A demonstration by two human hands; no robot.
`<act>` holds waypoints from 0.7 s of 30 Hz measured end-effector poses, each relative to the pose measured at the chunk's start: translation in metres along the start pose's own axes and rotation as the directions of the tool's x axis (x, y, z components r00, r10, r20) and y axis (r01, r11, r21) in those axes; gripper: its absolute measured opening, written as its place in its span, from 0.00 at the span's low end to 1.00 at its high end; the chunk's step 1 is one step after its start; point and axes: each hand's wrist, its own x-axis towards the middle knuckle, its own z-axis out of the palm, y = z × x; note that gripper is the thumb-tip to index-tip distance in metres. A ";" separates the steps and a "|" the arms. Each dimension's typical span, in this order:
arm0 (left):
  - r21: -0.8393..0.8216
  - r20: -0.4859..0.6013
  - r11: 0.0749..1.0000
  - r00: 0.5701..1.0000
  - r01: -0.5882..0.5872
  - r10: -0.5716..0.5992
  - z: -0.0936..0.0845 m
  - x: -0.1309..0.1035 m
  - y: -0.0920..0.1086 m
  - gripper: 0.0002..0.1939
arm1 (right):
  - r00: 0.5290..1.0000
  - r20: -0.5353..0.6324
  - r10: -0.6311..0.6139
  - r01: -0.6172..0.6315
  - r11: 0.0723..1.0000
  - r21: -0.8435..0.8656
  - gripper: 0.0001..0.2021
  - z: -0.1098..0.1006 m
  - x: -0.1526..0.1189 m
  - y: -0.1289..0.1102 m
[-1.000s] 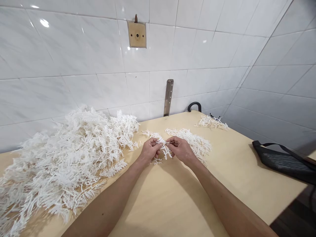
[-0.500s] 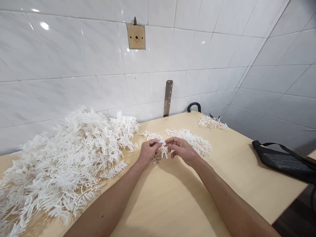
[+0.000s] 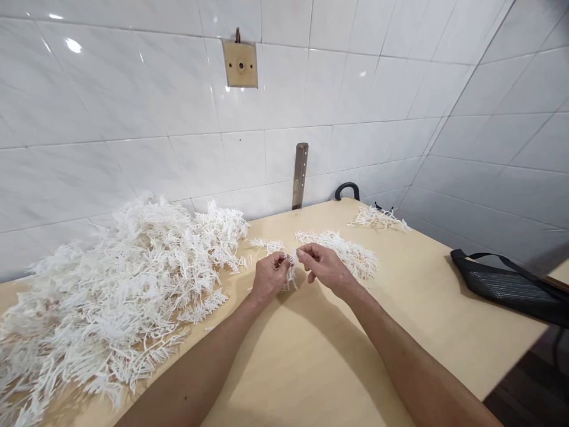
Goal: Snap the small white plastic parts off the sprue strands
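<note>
Between my hands, above the table, is a small white plastic foliage sprig (image 3: 291,274). My left hand (image 3: 269,275) is closed in a pinch on it. Thumb and fingertips of my right hand (image 3: 323,265) are pressed together at the sprig's upper right edge; whether they grip a strand is too small to be sure. Just behind my fingers lies another white sprig (image 3: 267,244). Beyond my right hand rests a small pile of white sprigs (image 3: 344,252). To the left spreads a large heap of the same white plastic foliage (image 3: 133,290).
The wooden-coloured table (image 3: 311,367) meets a white tiled wall. At the far right corner are thin white stems (image 3: 377,217) and a black curved handle (image 3: 347,190). A black mesh bag (image 3: 502,284) lies on the right edge. A metal bracket (image 3: 300,177) stands against the wall.
My left hand has turned over the sprig, now showing more of its back. The right fingers have drawn closer together. The sprig sits lower and more covered; the view has shifted slightly.
</note>
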 end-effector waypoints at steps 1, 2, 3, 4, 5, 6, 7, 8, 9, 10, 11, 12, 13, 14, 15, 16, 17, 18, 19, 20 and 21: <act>0.032 0.010 0.999 1.000 -0.028 0.028 0.000 -0.001 0.000 0.11 | 1.000 0.009 0.022 -0.022 1.000 0.010 0.21 0.001 0.000 0.000; 0.067 0.020 0.996 0.998 -0.058 0.057 -0.001 -0.001 0.001 0.11 | 0.999 0.020 0.047 -0.047 0.998 0.033 0.21 0.002 0.000 0.000; 0.101 0.033 0.991 0.996 -0.087 0.084 -0.001 -0.002 0.001 0.11 | 0.997 0.029 0.072 -0.074 0.995 0.066 0.22 0.002 0.000 0.000; 0.133 0.044 0.985 0.993 -0.111 0.106 -0.001 -0.003 0.002 0.11 | 0.994 0.039 0.099 -0.103 0.989 0.103 0.23 0.002 0.000 0.000; 0.159 0.055 0.979 0.991 -0.131 0.123 -0.001 -0.003 0.002 0.11 | 0.991 0.045 0.124 -0.129 0.982 0.135 0.24 0.002 0.001 0.001; 0.178 0.065 0.973 0.988 -0.150 0.141 -0.001 -0.004 0.002 0.11 | 0.988 0.043 0.147 -0.152 0.976 0.155 0.24 0.001 0.001 0.001; 0.189 0.072 0.967 0.984 -0.172 0.161 -0.001 -0.004 0.001 0.10 | 0.986 0.032 0.165 -0.168 0.973 0.158 0.24 0.001 0.002 0.002; 0.197 0.080 0.961 0.980 -0.195 0.182 0.000 -0.005 0.001 0.10 | 0.984 0.012 0.179 -0.179 0.973 0.143 0.24 0.000 0.002 0.003; 0.203 0.088 0.954 0.975 -0.219 0.205 0.000 -0.005 0.000 0.10 | 0.982 -0.009 0.186 -0.184 0.977 0.111 0.24 -0.001 0.003 0.004; 0.209 0.093 0.948 0.970 -0.240 0.225 0.001 -0.006 0.000 0.09 | 0.982 -0.024 0.186 -0.184 0.980 0.072 0.23 -0.002 0.003 0.005; 0.214 0.098 0.942 0.965 -0.258 0.242 0.001 -0.006 -0.001 0.08 | 0.983 -0.032 0.179 -0.178 0.983 0.035 0.22 -0.002 0.003 0.006; 0.220 0.098 0.938 0.962 -0.269 0.253 0.002 -0.006 -0.002 0.08 | 0.985 -0.030 0.171 -0.171 0.985 0.006 0.20 -0.002 0.003 0.007; 0.224 0.096 0.935 0.961 -0.275 0.259 0.002 -0.006 -0.002 0.08 | 0.986 -0.026 0.164 -0.165 0.986 -0.011 0.17 -0.003 0.003 0.007; 0.227 0.090 0.934 0.961 -0.275 0.261 0.002 -0.006 -0.002 0.08 | 0.987 -0.022 0.160 -0.160 0.987 -0.016 0.15 -0.003 0.003 0.008; 0.228 0.081 0.935 0.962 -0.271 0.260 0.002 -0.006 -0.002 0.08 | 0.987 -0.021 0.158 -0.158 0.987 -0.013 0.12 -0.003 0.004 0.007; 0.226 0.073 0.937 0.964 -0.266 0.256 0.002 -0.006 -0.002 0.08 | 0.987 -0.025 0.157 -0.157 0.988 -0.006 0.10 -0.004 0.004 0.007; 0.220 0.065 0.941 0.966 -0.258 0.250 0.002 -0.006 -0.002 0.08 | 0.988 -0.029 0.154 -0.155 0.988 0.000 0.08 -0.004 0.004 0.007; 0.211 0.057 0.946 0.969 -0.247 0.240 0.002 -0.006 -0.002 0.08 | 0.988 -0.036 0.149 -0.149 0.989 0.002 0.07 -0.005 0.004 0.007; 0.199 0.051 0.952 0.973 -0.232 0.226 0.002 -0.006 -0.001 0.08 | 0.989 -0.044 0.141 -0.141 0.990 -0.001 0.06 -0.005 0.005 0.008; 0.188 0.048 0.958 0.976 -0.217 0.211 0.002 -0.006 -0.001 0.08 | 0.990 -0.054 0.131 -0.132 0.991 -0.006 0.06 -0.006 0.006 0.008; 0.181 0.049 0.962 0.979 -0.203 0.197 0.002 -0.006 0.000 0.09 | 0.991 -0.064 0.120 -0.121 0.993 -0.014 0.06 -0.006 0.006 0.009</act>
